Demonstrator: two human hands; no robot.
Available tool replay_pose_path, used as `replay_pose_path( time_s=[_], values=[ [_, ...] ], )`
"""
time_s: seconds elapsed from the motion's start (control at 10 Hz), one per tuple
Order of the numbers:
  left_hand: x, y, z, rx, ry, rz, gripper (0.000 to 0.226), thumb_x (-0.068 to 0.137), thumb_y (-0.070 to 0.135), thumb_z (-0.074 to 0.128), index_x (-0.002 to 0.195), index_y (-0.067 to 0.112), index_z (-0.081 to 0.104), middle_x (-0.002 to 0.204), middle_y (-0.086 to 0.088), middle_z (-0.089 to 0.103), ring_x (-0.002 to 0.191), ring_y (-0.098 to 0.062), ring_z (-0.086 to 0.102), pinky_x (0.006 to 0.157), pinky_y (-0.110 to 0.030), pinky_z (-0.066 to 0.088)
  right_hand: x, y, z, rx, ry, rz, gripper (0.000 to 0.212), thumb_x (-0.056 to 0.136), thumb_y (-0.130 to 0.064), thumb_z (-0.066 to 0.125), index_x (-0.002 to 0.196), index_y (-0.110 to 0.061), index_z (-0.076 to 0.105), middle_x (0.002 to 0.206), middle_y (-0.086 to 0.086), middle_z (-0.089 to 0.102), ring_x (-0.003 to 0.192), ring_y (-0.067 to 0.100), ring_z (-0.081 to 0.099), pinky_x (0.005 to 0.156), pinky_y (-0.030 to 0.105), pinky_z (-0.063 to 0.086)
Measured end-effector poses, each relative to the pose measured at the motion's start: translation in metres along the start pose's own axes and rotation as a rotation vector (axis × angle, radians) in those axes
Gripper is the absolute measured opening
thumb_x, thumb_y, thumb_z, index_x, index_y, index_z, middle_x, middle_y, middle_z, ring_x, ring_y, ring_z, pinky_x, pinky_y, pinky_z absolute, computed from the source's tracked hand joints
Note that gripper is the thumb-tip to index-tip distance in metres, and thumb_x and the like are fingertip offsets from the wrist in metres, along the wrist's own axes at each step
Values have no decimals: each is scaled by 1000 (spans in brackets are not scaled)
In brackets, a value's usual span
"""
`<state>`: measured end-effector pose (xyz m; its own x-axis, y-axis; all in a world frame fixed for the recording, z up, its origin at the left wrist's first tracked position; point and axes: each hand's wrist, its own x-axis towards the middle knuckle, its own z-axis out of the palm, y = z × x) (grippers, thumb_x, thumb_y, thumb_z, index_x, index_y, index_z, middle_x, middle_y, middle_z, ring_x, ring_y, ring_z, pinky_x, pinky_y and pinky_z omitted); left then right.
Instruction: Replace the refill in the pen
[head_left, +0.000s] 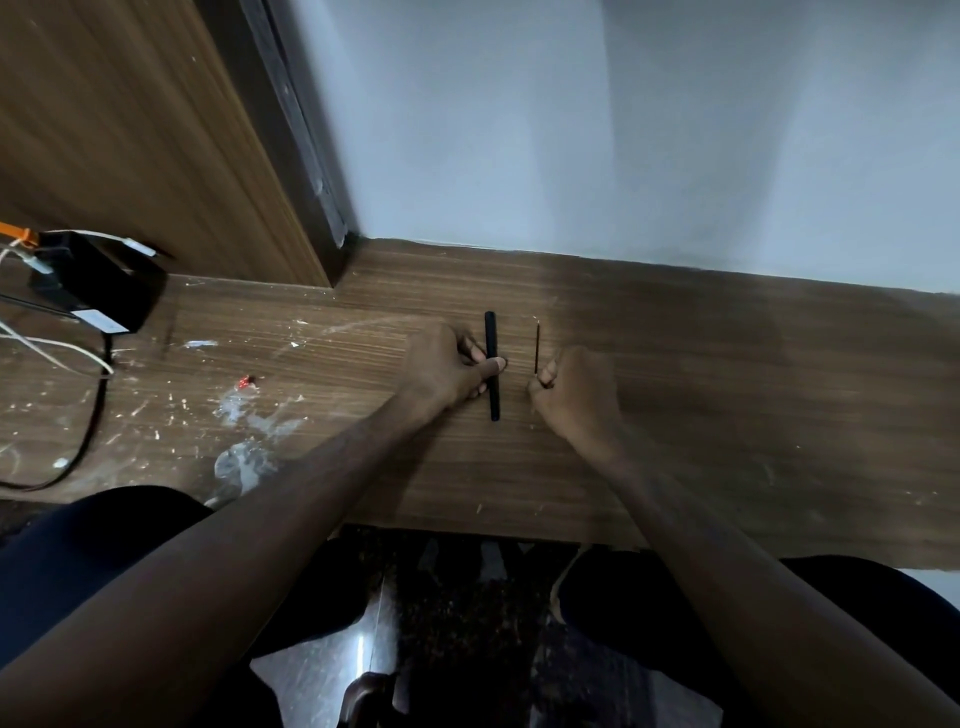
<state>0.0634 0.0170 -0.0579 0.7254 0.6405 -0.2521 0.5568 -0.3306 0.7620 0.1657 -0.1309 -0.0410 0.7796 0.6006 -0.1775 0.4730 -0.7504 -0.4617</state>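
Our two grips part pen and refill.
Our left hand (447, 371) pinches the black pen barrel (492, 364) at mid-length; our right hand (569, 387) closes on the thin refill (536, 349), held parallel just beside it, likely for insertion, above the scuffed wooden counter (701, 389) against a pale wall (623, 130).

We see 1 black pen barrel (491, 364) held lengthwise, pointing away from us over the wood surface, gripped near its middle. Just beside it on the right, 1 thin dark refill (537, 347) stands parallel, pinched at its near end.
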Motion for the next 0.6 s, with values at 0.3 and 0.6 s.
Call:
replay_pose_path(
  time_s=[0.3, 0.6],
  values=[
    [2, -1, -5, 177, 40, 176, 24, 95, 37, 78, 82, 17, 76, 68, 8, 74, 66, -9, 72, 70, -25, 59, 1, 4, 2, 63, -5, -20, 18, 94, -21, 78, 81, -11, 73, 70, -5, 69, 72, 16, 74, 62, 25, 56],
    [-31, -13, -18, 540, 91, 439, 56, 101, 50, 60, 147, 19, 51, 145, -10, 58, 132, -30, 54, 110, -45, 49, -10, 7, -5, -89, 170, -207, 49, 98, -40, 68, 133, -7, 60, 131, 18, 59, 122, 35, 59, 100, 46, 51]
  ],
)
